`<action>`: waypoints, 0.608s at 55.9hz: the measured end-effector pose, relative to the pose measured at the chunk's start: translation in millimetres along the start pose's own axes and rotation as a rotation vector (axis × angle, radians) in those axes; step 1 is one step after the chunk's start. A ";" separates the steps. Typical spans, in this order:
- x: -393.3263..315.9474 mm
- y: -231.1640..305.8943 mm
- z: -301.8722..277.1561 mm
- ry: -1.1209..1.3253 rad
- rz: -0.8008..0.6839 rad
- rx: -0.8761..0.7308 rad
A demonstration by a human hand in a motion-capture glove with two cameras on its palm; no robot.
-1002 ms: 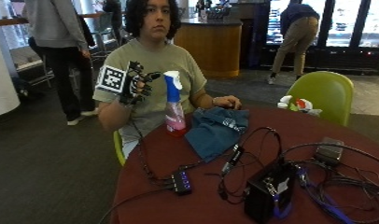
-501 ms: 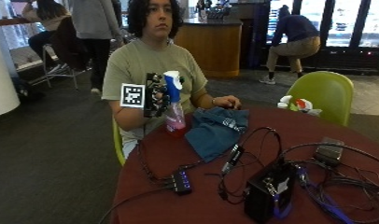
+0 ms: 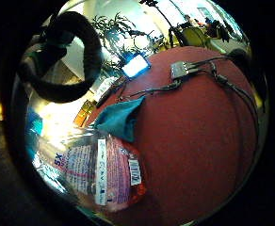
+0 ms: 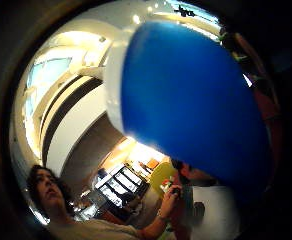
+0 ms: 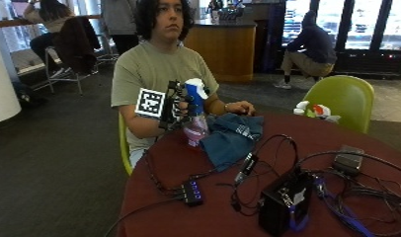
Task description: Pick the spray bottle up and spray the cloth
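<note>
In the outside view the spray bottle (image 5: pixel 195 129), with pink liquid and a blue and white head, stands upright near the table's edge in front of the person. My gloved right hand (image 5: pixel 176 105) grips its neck just under the head, fingers curled round it. The teal cloth (image 5: pixel 230 138) lies crumpled on the red table (image 5: pixel 207 217) right beside the bottle, with the person's bare hand (image 5: pixel 240 107) resting on its far end. The bottle's labelled body (image 3: pixel 104 174) fills the little finger side palm view, the cloth (image 3: pixel 119 120) behind it. The blue head (image 4: pixel 186 100) fills the thumb side palm view.
A black box (image 5: pixel 286 203) with tangled cables, a small lit hub (image 5: pixel 190 191) and a grey box (image 5: pixel 348 160) lie on the near and right parts of the table. A second spray bottle (image 5: pixel 315 110) sits at the far edge by a green chair (image 5: pixel 341 98).
My gloved hand has come in from a raised spot beside the bottle and closed round its neck. The cloth and the bare hand have stayed where they were.
</note>
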State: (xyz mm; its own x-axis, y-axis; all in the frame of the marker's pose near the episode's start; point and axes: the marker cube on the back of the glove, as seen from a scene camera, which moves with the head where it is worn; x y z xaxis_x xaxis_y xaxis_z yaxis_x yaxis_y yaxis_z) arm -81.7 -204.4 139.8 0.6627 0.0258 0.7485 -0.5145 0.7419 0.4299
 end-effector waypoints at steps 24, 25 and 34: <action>-1.6 -23.3 -6.7 -0.245 0.207 -0.102; -2.6 -21.9 -11.6 -0.255 0.202 -0.082; -22.8 -28.2 -67.5 -0.294 0.167 0.083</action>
State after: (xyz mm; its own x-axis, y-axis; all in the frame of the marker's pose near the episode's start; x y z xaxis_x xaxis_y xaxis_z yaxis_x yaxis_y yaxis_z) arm -45.5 -180.7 76.6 0.3863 -0.0608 0.9204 -0.6535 0.6862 0.3196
